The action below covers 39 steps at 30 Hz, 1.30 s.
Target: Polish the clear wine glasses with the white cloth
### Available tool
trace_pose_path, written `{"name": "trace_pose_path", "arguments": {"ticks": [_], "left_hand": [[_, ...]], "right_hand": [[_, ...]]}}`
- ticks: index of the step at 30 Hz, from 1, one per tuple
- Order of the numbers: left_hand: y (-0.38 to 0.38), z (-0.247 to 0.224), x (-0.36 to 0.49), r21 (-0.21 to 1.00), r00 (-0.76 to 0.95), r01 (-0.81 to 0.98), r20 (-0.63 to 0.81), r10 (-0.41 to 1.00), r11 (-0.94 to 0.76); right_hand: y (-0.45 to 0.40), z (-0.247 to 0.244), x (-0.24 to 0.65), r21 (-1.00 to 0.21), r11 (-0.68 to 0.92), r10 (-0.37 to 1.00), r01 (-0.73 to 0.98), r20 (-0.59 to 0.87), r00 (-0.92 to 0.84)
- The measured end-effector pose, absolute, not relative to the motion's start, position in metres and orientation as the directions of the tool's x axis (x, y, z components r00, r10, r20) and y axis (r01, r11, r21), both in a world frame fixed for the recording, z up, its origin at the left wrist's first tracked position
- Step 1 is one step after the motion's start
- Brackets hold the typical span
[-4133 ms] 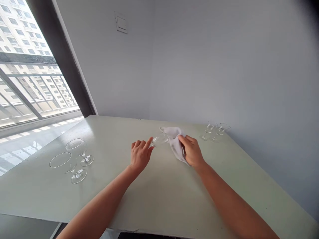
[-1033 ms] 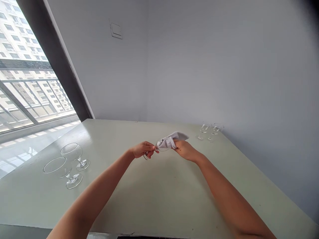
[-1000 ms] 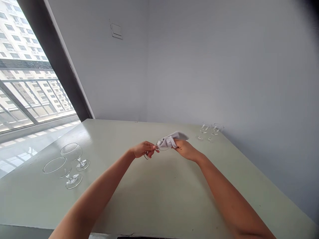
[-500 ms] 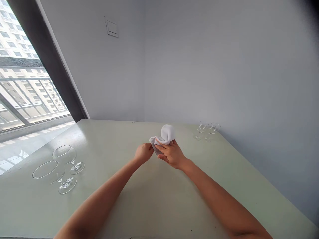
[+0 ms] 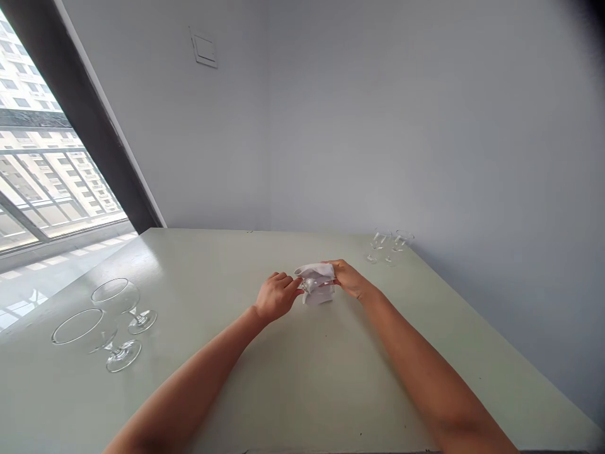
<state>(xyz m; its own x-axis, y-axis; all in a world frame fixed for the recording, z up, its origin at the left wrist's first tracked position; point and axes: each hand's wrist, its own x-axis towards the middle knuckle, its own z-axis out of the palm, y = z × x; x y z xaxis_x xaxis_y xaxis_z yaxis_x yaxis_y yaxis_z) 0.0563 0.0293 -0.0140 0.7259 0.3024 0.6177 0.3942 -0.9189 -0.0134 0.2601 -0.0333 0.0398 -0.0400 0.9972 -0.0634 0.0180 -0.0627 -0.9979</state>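
Observation:
Over the middle of the table, a clear glass [image 5: 311, 285] lies tilted on its side between my hands, partly wrapped in a white cloth [image 5: 317, 271]. My left hand [image 5: 277, 295] is closed on the glass at its left end, where the stem or foot seems to be. From the right, my right hand [image 5: 347, 277] grips the cloth around the bowl end, its fingertips partly hidden behind it. A flap of the cloth hangs below the glass.
Two large stemmed glasses, a nearer one [image 5: 123, 355] and a farther one [image 5: 142, 321], stand on the pale green table [image 5: 283, 391] at left. Two smaller stemmed glasses [image 5: 379, 241] [image 5: 399, 243] stand near the far right edge, by the wall.
The cloth has opened out and dropped lower, so the glass now shows. My right hand has moved right and up, round the cloth's far side. My left hand has turned slightly.

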Motion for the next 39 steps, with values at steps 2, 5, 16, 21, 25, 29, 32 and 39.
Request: {"name": "trace_pose_path", "arguments": {"ticks": [2, 5, 16, 21, 25, 29, 32, 39], "left_hand": [[0.028, -0.015, 0.058, 0.064, 0.673, 0.421, 0.647, 0.358, -0.905], [0.024, -0.016, 0.061, 0.257, 0.552, 0.465, 0.664, 0.504, -0.847], [-0.002, -0.009, 0.077, 0.755, 0.344, 0.422, 0.379, 0.859, -0.502], [-0.011, -0.021, 0.085, 0.572, 0.394, 0.44, 0.57, 0.721, -0.693], [-0.014, -0.017, 0.084, 0.426, 0.41, 0.497, 0.653, 0.637, -0.756], [-0.01, -0.004, 0.076, 0.405, 0.401, 0.532, 0.653, 0.642, -0.744], [-0.002, 0.006, 0.073, 0.632, 0.333, 0.387, 0.583, 0.741, -0.671], [0.014, 0.019, 0.068, 0.943, 0.736, -0.238, 0.018, 0.677, 0.234]], "right_hand": [[-0.031, 0.037, 0.258, -0.985, -0.087, 0.996, -0.152, -0.085, -0.018], [-0.027, 0.033, 0.245, -0.935, -0.059, 0.988, -0.349, -0.104, 0.112], [-0.04, -0.006, 0.178, -0.944, 0.193, 0.951, -0.269, 0.113, 0.288], [-0.046, -0.009, 0.174, -0.958, 0.215, 0.96, -0.192, 0.171, 0.222], [-0.042, -0.008, 0.181, -0.946, 0.17, 0.977, -0.276, 0.125, 0.173], [-0.038, -0.007, 0.189, -0.92, 0.09, 0.979, -0.381, 0.012, 0.203], [-0.037, -0.005, 0.194, -0.871, 0.02, 0.983, -0.491, -0.074, 0.171], [-0.04, -0.011, 0.193, -0.792, -0.18, 0.979, -0.583, -0.089, -0.182]]}}
